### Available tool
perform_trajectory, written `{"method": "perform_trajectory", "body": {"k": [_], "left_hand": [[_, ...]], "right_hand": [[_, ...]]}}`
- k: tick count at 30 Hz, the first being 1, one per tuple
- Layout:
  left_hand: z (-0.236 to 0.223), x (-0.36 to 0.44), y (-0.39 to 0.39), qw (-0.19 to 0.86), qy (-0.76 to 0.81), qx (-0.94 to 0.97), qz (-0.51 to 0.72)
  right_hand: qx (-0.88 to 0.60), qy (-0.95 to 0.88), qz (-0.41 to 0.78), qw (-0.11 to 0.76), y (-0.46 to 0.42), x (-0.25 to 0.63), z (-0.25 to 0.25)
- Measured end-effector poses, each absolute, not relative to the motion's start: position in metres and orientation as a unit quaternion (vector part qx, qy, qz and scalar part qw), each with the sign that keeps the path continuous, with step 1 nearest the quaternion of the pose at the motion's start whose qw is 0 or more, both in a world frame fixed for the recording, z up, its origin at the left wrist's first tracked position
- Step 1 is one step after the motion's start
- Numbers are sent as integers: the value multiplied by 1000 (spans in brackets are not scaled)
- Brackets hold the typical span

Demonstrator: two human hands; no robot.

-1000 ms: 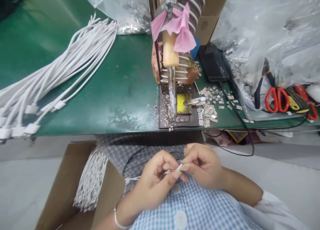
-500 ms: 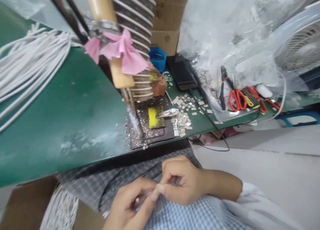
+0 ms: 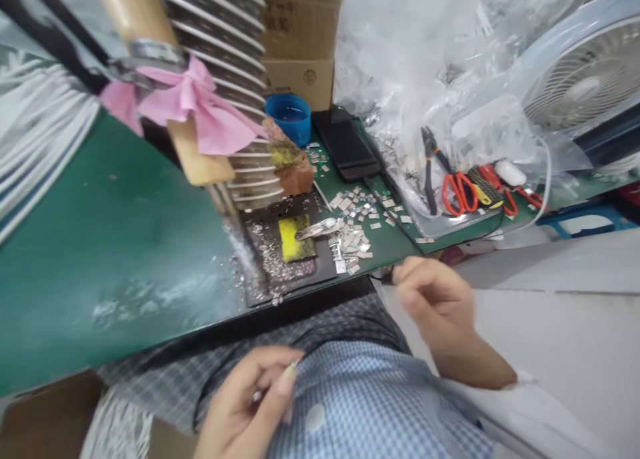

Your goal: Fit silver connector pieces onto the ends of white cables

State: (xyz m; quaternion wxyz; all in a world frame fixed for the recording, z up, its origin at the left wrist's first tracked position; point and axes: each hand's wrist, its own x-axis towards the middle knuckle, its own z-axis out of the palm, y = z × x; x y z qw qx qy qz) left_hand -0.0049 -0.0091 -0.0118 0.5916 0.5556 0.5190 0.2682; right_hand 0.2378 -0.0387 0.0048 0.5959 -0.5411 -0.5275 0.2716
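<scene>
My left hand (image 3: pixel 257 402) is low in front of the checked apron, thumb and forefinger pinched together. A tiny glint shows at its fingertips and another inside the curled fingers; what it holds is too small to name. My right hand (image 3: pixel 437 306) is apart from it, just off the bench's front edge, with its fingers curled in and thumb drawn close. Whether anything is in those fingers is hidden. Nearest to it on the bench is a scatter of small flat circuit boards (image 3: pixel 355 239) with a metal USB plug (image 3: pixel 339 256) beside them.
A wooden-handled soldering iron (image 3: pixel 207 169), tied with pink cloth (image 3: pixel 195 106), points down over a dark mat. There lie a yellow sponge (image 3: pixel 290 236) and tweezers (image 3: pixel 315 229). Behind are a blue cup (image 3: pixel 290 116), phone (image 3: pixel 345 142), pliers (image 3: pixel 430 169), red-handled scissors (image 3: pixel 460 192) and a fan (image 3: pixel 585 89).
My hands were together, fingertips meeting; now they are apart. The right hand has moved right and up to the bench edge, the left slightly left. The view has shifted a little.
</scene>
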Motion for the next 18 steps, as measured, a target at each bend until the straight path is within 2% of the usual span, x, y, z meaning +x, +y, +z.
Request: {"method": "perform_trajectory", "body": {"k": [6,18], "left_hand": [[-11,1,-2,680,447,515,270],[-14,-5,-6,706,408,506,281]], "right_hand": [[-578,-492,272,591,-48,235,-2],[-567,-521,305,560,-45,224,-7]]}}
